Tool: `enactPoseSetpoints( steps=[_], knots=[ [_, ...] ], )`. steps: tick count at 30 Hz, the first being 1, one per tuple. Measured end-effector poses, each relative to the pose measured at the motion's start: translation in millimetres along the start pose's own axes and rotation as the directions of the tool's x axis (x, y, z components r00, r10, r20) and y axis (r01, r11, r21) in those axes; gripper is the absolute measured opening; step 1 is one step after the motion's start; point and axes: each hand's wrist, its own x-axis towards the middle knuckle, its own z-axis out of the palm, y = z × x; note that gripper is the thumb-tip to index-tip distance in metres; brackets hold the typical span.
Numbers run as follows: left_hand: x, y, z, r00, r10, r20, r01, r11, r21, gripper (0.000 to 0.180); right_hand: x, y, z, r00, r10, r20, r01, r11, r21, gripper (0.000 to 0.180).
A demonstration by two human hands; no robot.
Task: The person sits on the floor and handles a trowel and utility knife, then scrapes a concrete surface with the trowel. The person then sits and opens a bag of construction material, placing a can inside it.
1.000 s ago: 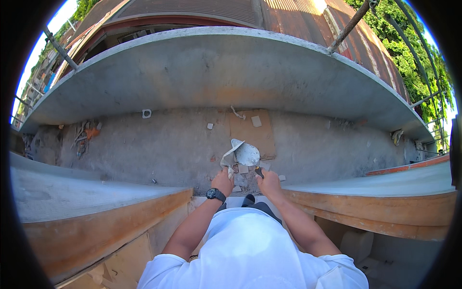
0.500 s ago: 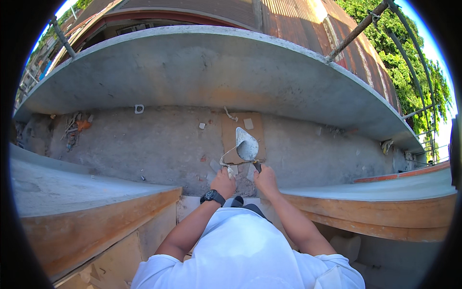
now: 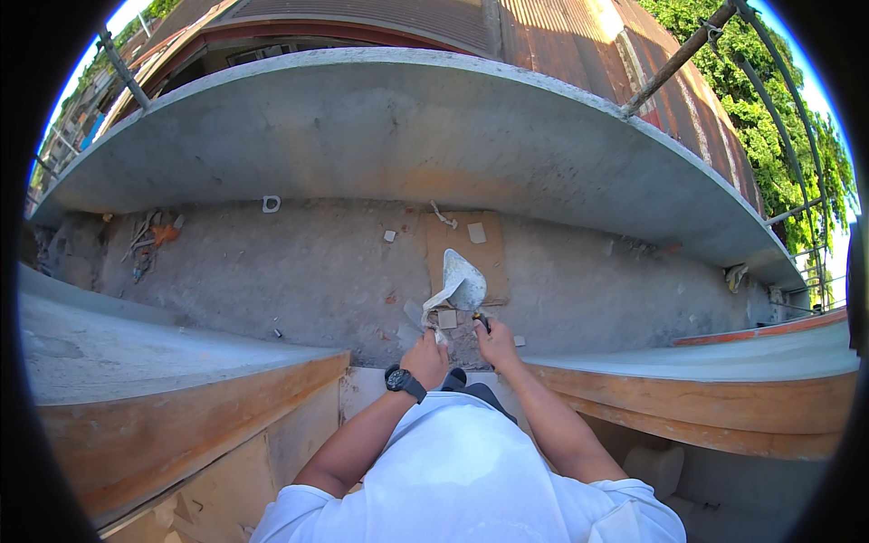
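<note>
The right hand (image 3: 496,346) is closed around the dark handle (image 3: 482,320) of a trowel-like tool (image 3: 467,286), whose pale grey, speckled head points away, over the near part of a flat cardboard sheet (image 3: 442,237). The left hand (image 3: 425,359), with a black watch (image 3: 399,380) on its wrist, pinches the near end of a whitish strip (image 3: 436,302), which bends up toward the left edge of the tool's head; whether the two are joined I cannot tell. The hands are near each other but apart.

Below the tool, a square pale piece (image 3: 447,319) lies on the grey floor (image 3: 330,281). A white piece (image 3: 477,233) rests on the far part of the cardboard, with a twisted pale scrap (image 3: 442,215) beyond it to the left. Farther left are a small white block (image 3: 389,236), a ring-shaped white piece (image 3: 271,204) and an orange scrap (image 3: 166,234). A grey wall (image 3: 344,127) closes the far side.
</note>
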Motion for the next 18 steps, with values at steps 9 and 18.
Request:
enactPoseSetpoints(
  steps=[9,18],
  knots=[
    [41.8,-12.2,-1.6,0.996,-0.025,-0.087,0.029,0.998,0.049,0.047,-19.1,-4.0,6.3,0.979,0.128,0.157,-0.148,0.981,0.124,0.042],
    [46.8,-25.5,-1.5,0.992,-0.031,-0.121,0.037,0.998,0.046,0.045,-21.4,-5.3,-6.6,0.975,0.129,0.180,-0.142,0.988,0.060,0.043]
  ],
)
